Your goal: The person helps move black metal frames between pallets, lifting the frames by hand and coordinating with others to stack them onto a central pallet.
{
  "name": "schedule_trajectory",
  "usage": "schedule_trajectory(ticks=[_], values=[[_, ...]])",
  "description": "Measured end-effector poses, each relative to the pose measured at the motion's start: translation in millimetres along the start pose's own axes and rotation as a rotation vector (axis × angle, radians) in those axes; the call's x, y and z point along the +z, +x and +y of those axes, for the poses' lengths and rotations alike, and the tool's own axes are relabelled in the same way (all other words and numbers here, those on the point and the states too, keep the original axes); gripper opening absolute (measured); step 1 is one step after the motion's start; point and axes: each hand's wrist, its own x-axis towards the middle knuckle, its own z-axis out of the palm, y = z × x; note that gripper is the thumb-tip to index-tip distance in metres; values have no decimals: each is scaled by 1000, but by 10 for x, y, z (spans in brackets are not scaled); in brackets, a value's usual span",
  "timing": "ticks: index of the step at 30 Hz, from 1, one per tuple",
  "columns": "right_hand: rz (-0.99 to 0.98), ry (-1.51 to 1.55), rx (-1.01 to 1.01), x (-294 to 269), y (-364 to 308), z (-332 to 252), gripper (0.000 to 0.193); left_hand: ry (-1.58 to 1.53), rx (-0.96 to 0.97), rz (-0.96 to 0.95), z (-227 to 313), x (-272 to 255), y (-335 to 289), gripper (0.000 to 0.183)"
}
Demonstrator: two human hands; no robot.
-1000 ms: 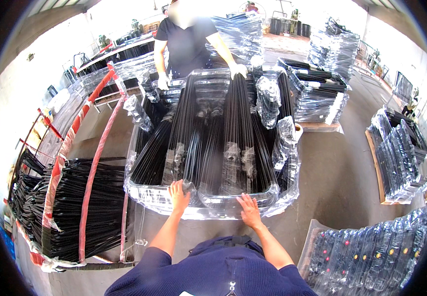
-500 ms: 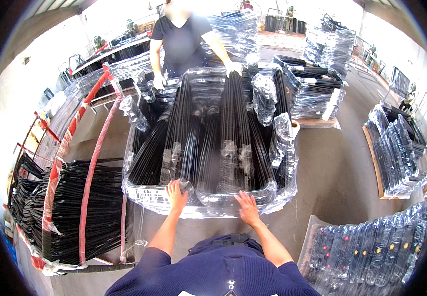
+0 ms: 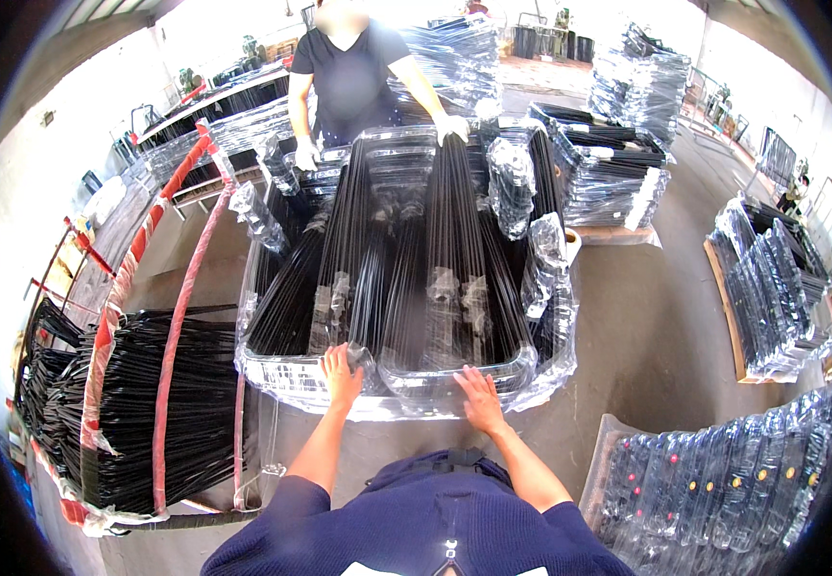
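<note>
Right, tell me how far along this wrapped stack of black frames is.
Done: clear plastic film already covers the stack of black frames. In hand: the left hand and right hand press its near edge, while a co-worker's gloved hand holds the far end. Left: the stack is unmoved.

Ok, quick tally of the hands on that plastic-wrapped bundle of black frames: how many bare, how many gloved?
Bare hands: 2, the left hand and right hand at the bundle's near end
White-gloved hands: 2, a co-worker's at the far end
Total: 4
</note>
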Motion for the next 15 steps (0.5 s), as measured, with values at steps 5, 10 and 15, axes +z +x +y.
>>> schedule_trajectory(ticks=[5,10,15], values=[[-12,-39,10,18,13,22,64,-5,-10,-7,24,-17,11,68],[-7,-40,6,21,8,22,64,-1,1,-8,12,-14,11,67],[-16,-51,10,31,-2,39,65,3,-5,-15,19,2,4,67]])
